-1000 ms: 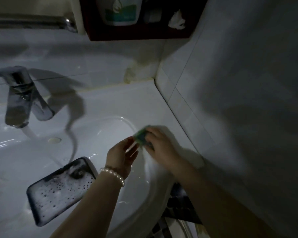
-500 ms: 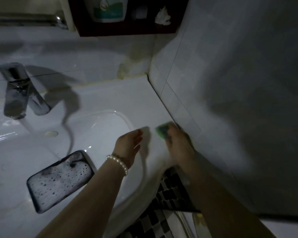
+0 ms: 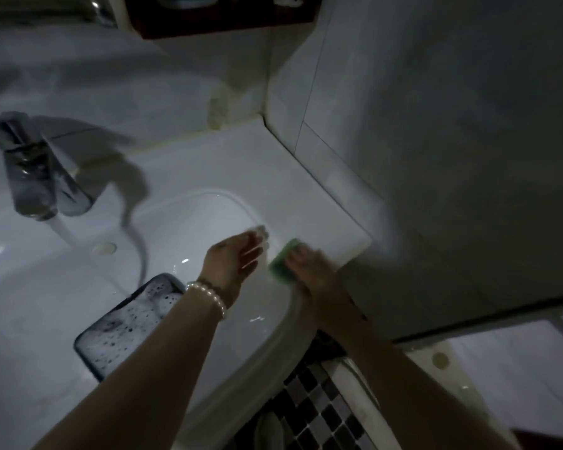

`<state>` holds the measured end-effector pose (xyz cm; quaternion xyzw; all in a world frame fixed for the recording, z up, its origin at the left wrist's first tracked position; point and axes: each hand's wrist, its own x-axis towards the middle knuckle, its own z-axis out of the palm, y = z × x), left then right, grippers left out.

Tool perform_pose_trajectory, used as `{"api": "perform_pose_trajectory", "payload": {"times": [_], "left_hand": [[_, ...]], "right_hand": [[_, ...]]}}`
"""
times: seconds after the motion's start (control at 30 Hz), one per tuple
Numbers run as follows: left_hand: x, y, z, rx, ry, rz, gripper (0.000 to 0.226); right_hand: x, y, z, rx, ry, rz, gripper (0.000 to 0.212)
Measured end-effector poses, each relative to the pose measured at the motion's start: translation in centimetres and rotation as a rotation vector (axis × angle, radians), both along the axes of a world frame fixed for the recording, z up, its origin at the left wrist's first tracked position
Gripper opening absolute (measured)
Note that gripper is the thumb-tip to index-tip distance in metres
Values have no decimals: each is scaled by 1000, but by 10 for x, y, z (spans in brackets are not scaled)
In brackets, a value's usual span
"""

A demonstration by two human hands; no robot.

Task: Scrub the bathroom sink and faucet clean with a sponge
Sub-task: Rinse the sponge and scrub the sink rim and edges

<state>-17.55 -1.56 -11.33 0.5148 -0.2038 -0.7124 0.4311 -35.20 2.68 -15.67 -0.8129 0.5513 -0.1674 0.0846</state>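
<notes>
The white sink [image 3: 208, 157] fills the left and middle of the view. A chrome faucet [image 3: 36, 170] stands at the left, with water running from its spout. My right hand [image 3: 309, 267] grips a green sponge [image 3: 281, 263] and presses it on the sink's right rim. Over the basin, just left of the sponge, my left hand [image 3: 238, 258] has its fingers straight and holds nothing. A pearl bracelet [image 3: 208, 295] circles the left wrist.
A dark rectangular container of soapy water [image 3: 127, 323] sits inside the basin at the lower left. A tiled wall [image 3: 436, 157] rises close on the right. A dark red shelf [image 3: 221, 17] hangs above. Checkered floor tiles [image 3: 319, 401] show below the sink.
My right hand slid the sponge from the basin edge out to the right rim and back toward the basin. My left hand let go and opened, fingers stretched over the basin.
</notes>
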Motion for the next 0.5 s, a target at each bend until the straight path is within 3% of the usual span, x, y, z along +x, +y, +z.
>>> {"api": "perform_pose_trajectory", "payload": {"times": [0.07,0.1,0.2,0.23,0.33,0.4,0.5], "left_hand": [[15,15,0,31,-12,-25,25],[21,21,0,35,-31,-45,23],[40,38,-2,43,-61,-103,22],[44,43,-2,47,-59,-122,22],[50,57,-3,63,-71,-173,22],[45,67,-1,85,-93,-206,21],[39,76,5,65,-133,-255,19]], "right_hand": [[14,4,1,-32,34,144,30],[10,-2,5,-46,15,107,28],[-7,-3,19,-5,60,-275,34],[-5,7,20,-13,85,-305,33],[33,55,8,6,113,-56,37],[43,62,7,138,198,78,28],[32,46,17,169,147,-20,40]]}}
